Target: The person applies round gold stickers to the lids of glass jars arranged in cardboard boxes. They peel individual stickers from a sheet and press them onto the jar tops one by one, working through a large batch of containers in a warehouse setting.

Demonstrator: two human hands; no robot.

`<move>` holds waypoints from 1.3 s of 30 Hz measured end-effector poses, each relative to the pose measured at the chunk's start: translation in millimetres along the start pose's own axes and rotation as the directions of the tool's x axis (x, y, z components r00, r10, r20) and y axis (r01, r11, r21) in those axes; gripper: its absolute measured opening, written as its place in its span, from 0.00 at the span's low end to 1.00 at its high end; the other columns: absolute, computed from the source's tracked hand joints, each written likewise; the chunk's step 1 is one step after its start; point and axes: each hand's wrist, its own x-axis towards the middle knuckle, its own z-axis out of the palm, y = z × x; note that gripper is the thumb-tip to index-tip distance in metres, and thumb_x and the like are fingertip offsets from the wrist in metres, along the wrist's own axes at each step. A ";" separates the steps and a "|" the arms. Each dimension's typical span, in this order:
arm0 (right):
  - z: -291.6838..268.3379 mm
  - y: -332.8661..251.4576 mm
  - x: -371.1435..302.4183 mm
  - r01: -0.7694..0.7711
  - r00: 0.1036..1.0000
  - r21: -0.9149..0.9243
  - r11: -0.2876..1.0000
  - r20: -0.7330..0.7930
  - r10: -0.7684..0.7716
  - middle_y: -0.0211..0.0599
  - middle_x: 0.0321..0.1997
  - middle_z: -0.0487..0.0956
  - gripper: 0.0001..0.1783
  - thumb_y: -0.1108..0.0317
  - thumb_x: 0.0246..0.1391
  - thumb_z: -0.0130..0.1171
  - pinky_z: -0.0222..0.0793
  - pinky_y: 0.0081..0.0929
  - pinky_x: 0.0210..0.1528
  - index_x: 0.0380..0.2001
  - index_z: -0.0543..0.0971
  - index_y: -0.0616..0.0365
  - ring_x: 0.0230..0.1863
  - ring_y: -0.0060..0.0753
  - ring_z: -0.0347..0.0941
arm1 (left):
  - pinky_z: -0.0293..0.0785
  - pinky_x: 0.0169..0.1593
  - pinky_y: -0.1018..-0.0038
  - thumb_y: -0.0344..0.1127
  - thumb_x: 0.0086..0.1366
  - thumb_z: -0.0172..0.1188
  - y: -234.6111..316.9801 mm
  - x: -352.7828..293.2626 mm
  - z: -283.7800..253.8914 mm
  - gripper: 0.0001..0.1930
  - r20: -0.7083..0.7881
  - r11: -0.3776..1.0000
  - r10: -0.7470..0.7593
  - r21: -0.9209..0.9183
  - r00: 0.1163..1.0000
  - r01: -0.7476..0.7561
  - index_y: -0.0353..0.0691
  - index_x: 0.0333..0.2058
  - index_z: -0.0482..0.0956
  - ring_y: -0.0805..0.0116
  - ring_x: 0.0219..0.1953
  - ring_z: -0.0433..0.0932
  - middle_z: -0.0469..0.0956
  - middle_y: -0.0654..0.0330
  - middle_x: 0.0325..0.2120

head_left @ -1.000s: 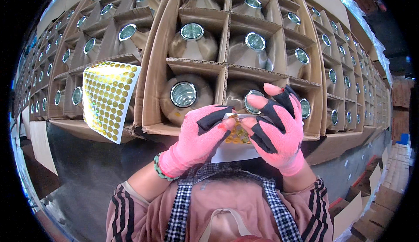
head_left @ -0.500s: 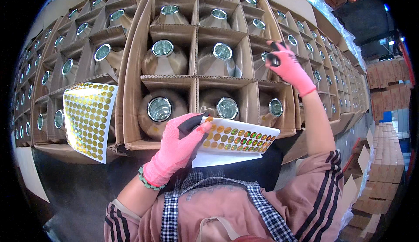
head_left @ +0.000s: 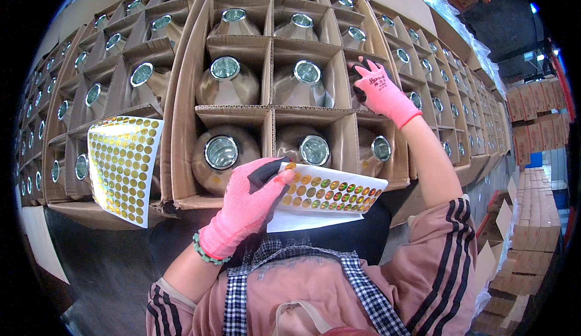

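Observation:
Between the fingers and thumb of my left hand (head_left: 251,200), in a pink glove with black fingertips, is a folded sticker sheet (head_left: 327,192) with rows of round, shiny gold stickers. It is held in front of an open carton (head_left: 200,200) split by cardboard dividers. Silver-rimmed glass flasks stand upright in the compartments, including one flask (head_left: 221,151) near my left hand and another (head_left: 315,150) behind the sheet. My right hand (head_left: 381,91), gloved the same way, reaches into a right-hand compartment. Its fingers curl over a flask there, covering the mouth.
A second gold sticker sheet (head_left: 124,169) leans on the front of the left carton. More divided cartons with flasks run off to both sides. Stacked brown boxes (head_left: 535,215) and clear plastic wrap (head_left: 466,33) are at the right.
My right hand has moved slightly left and down onto the flask, hiding its mouth, which partly showed before. My left hand and the sheet have stayed still.

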 end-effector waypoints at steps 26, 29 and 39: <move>-112.8 -141.3 -43.8 0.397 0.839 0.497 0.772 -0.538 -0.085 0.35 0.35 0.70 0.17 0.71 0.26 0.57 0.61 0.34 0.43 0.28 0.72 0.57 0.42 0.38 0.65 | 0.64 0.31 0.84 0.33 0.55 0.50 -0.1 0.3 -3.3 0.11 0.066 0.988 0.078 -0.141 0.995 -0.068 0.31 0.34 0.71 0.82 0.27 0.65 0.71 0.66 0.24; -109.0 -142.9 -46.2 0.401 0.830 0.466 0.788 -0.549 -0.099 0.34 0.37 0.70 0.18 0.71 0.24 0.58 0.60 0.35 0.44 0.28 0.72 0.57 0.44 0.39 0.64 | 0.63 0.32 0.84 0.31 0.57 0.48 5.0 0.1 -4.3 0.10 0.096 0.990 0.072 -0.130 0.993 -0.059 0.31 0.34 0.71 0.83 0.28 0.64 0.70 0.66 0.25; -119.3 -131.5 -44.2 0.416 0.850 0.758 0.502 -0.520 0.081 0.45 0.40 0.71 0.07 0.80 0.33 0.53 0.57 0.37 0.49 0.22 0.71 0.60 0.46 0.46 0.64 | 0.66 0.36 0.81 0.28 0.49 0.56 -12.0 9.7 0.3 0.15 0.059 0.975 0.217 -0.070 0.974 -0.213 0.30 0.37 0.69 0.81 0.32 0.66 0.72 0.63 0.28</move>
